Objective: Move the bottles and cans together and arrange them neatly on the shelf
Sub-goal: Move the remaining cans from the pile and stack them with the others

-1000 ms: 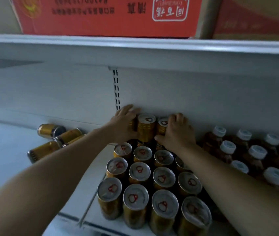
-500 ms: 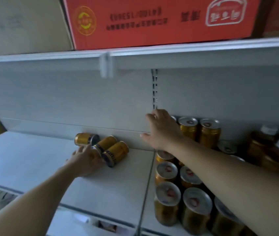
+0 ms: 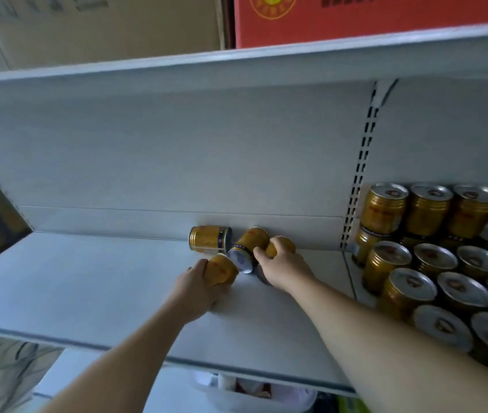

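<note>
Several gold cans lie on their sides near the back of the white shelf (image 3: 87, 281). My left hand (image 3: 198, 289) is closed around one gold can (image 3: 221, 271). My right hand (image 3: 283, 268) grips another gold can (image 3: 281, 244) just to the right. Between and behind them lie two loose cans, one at the back (image 3: 208, 238) and one with its silver end facing me (image 3: 250, 242). To the right, a block of upright gold cans (image 3: 433, 275) stands in rows, with a second layer (image 3: 429, 208) stacked against the back wall.
A slotted upright (image 3: 359, 171) divides the two shelf sections. The shelf above (image 3: 236, 64) carries a red carton (image 3: 370, 16) and a brown carton (image 3: 96, 25). White bags (image 3: 251, 391) sit below the shelf's front edge.
My right hand left the upright stack and came over to the lying cans, closing on one. My left hand closed on another. The view swung left, so the bottles are out of frame.
</note>
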The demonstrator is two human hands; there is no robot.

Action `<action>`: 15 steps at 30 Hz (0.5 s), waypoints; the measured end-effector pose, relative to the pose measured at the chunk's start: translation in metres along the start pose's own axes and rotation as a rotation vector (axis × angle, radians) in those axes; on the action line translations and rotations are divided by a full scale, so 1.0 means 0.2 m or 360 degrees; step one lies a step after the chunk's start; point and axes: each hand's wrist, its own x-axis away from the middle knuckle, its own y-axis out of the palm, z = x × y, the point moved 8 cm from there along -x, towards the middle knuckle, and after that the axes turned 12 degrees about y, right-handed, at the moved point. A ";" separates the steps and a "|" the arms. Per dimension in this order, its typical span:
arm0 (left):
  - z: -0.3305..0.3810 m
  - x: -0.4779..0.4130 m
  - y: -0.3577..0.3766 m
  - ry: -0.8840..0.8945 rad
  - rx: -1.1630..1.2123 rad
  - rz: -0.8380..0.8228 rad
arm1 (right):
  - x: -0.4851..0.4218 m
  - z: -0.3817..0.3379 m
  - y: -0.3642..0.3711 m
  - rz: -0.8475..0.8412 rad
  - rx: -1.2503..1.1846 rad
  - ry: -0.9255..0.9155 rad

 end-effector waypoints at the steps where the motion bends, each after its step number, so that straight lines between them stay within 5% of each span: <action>1: -0.01 0.02 -0.01 -0.0007 0.0192 0.0069 | 0.01 0.01 0.00 0.0034 -0.0074 0.0001; 7: -0.12 0.21 -0.02 -0.0068 0.0969 0.0509 | 0.19 0.19 -0.02 0.0204 -0.0964 -0.0058; 11: -0.06 0.18 0.00 -0.0292 0.1690 0.0414 | 0.27 0.32 0.08 -0.0491 -0.2227 0.0491; 15: 0.16 0.19 0.10 -0.0463 0.2314 0.0097 | 0.39 0.36 0.03 -0.0794 -0.2563 0.0536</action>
